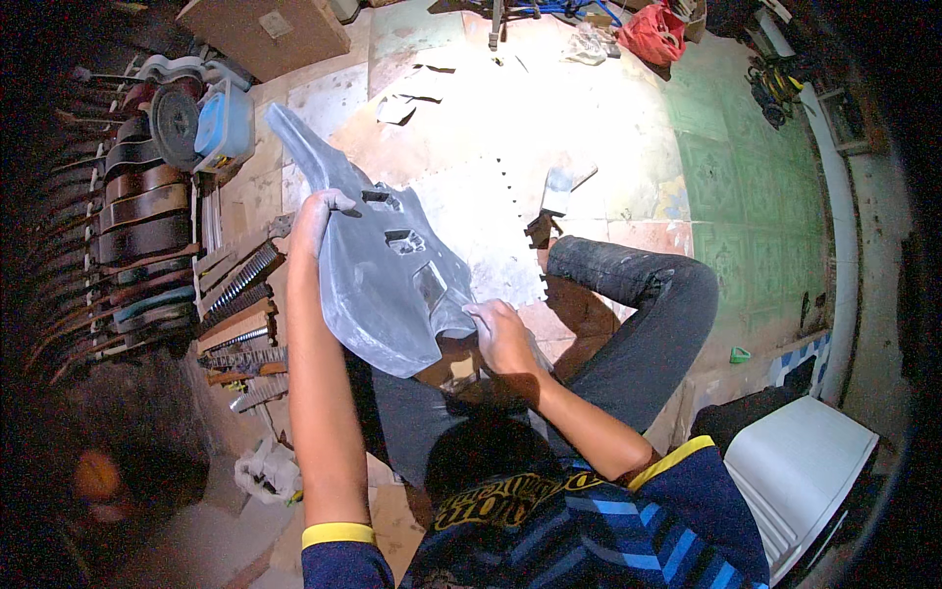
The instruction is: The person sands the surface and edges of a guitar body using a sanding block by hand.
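Note:
A grey, dust-coated electric guitar body (368, 285) is tilted above my lap, its neck end pointing to the far left. Several cavities are cut into its face. My left hand (316, 218) grips its left edge, with the thumb over the face and the other fingers mostly hidden. At the near right edge, by the largest cavity, my right hand (502, 334) is closed with its fingertips pressed against the body. Whether a thin piece lies under those fingertips is hard to make out.
Guitar bodies (147, 211) stand in a row on the left, beside a clear plastic tub (228, 123). Saws and files (240, 285) lie near my left arm. A small block (557, 191) sits by my foot. At right are a white casing (800, 471) and a red bag (653, 34).

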`<action>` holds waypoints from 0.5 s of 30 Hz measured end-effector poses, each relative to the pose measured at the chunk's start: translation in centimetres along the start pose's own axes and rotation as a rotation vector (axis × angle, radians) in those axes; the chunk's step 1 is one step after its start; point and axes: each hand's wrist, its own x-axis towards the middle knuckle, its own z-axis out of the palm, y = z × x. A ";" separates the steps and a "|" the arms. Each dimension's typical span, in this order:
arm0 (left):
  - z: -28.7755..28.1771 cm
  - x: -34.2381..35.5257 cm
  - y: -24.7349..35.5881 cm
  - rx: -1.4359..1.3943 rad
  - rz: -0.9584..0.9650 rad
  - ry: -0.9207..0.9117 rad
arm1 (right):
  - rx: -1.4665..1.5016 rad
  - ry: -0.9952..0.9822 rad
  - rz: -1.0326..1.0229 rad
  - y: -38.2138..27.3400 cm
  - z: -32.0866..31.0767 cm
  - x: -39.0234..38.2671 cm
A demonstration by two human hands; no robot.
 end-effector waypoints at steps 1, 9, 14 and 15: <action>0.2 -0.1 0.2 -0.028 0.009 0.007 | -0.004 0.004 -0.001 -0.3 0.3 0.8; 1.3 -0.9 1.6 0.057 0.057 0.002 | -0.039 0.020 -0.020 -0.3 0.0 0.6; 1.2 0.4 0.6 -0.075 -0.082 -0.021 | 0.021 0.068 -0.065 0.9 0.2 0.1; -0.4 1.8 -1.1 -0.071 -0.069 -0.001 | 0.040 0.029 -0.055 0.9 0.2 0.0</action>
